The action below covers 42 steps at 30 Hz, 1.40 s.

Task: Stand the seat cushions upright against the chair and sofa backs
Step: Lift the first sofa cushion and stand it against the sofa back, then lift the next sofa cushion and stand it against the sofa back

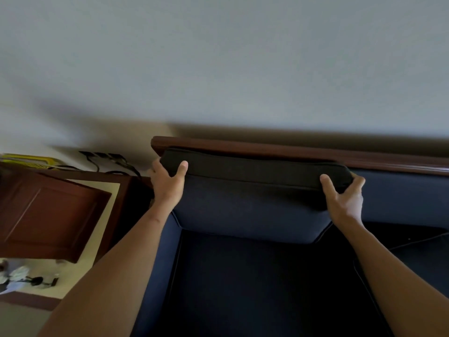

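**Both hands grip the raised cushion at its top corners**

Now the navy-blue fabric seat cushion stands on edge against the sofa back, its dark upper edge band lying just under the polished dark-brown wooden top rail of the sofa. Its lower edge meets the shadowed blue seat base below.

Both bare forearms reach forward and upward from the bottom of the view, roughly straight, spreading apart to the cushion's width. The left hand clasps the cushion's upper left corner: its thumb lies over the front of the dark edge band while the fingers curl round behind, out of sight. The right hand clasps the upper right corner in the mirrored way, thumb pressed on the front face, fingers wrapped over the end of the band. Each hand is partly closed on the cushion, wrist bent back slightly.

To the left of the sofa stands a reddish-brown wooden cabinet with a panelled face, and black cables trail along the pale wall behind it.
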Motion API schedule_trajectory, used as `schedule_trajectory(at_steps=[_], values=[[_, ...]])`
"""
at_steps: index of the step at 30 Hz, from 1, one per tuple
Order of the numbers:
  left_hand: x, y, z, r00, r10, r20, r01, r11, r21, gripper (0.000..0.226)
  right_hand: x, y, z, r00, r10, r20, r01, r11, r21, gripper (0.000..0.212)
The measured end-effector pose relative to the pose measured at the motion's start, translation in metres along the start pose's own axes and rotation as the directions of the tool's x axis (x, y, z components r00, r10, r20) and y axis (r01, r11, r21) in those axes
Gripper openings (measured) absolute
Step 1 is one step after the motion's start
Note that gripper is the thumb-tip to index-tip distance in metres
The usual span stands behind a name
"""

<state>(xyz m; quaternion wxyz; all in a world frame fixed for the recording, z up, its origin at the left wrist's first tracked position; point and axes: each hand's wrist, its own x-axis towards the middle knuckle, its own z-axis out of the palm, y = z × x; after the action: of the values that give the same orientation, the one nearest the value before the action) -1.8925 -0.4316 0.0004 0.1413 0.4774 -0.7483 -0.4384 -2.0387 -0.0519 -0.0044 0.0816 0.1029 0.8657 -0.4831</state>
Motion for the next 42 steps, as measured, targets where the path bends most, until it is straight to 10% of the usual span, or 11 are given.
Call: schedule_trajectory(at_steps=[13,25,34,42], values=[[-0.064,0.017,0.025,0.973,0.216,0.077,-0.224,0.827,0.516,0.061,-0.006,-0.009,-0.032,0.99,0.018,0.142,0.048,0.892,-0.45,0.087],[-0.319,0.055,0.167,0.807,0.452,0.38,-0.505,0.862,0.045,0.032,-0.06,0.123,-0.209,0.992,-0.011,0.123,0.061,0.911,-0.408,0.067],[-0.478,0.032,0.314,0.864,-0.011,0.504,-0.032,0.996,0.078,0.033,-0.02,0.288,-0.367,0.971,0.172,0.168,-0.068,0.868,-0.492,0.061],[-0.514,-0.022,0.393,0.776,-0.498,0.387,0.469,0.866,0.174,0.075,0.062,0.381,-0.394,0.932,0.254,0.258,-0.061,0.812,-0.58,0.074]])
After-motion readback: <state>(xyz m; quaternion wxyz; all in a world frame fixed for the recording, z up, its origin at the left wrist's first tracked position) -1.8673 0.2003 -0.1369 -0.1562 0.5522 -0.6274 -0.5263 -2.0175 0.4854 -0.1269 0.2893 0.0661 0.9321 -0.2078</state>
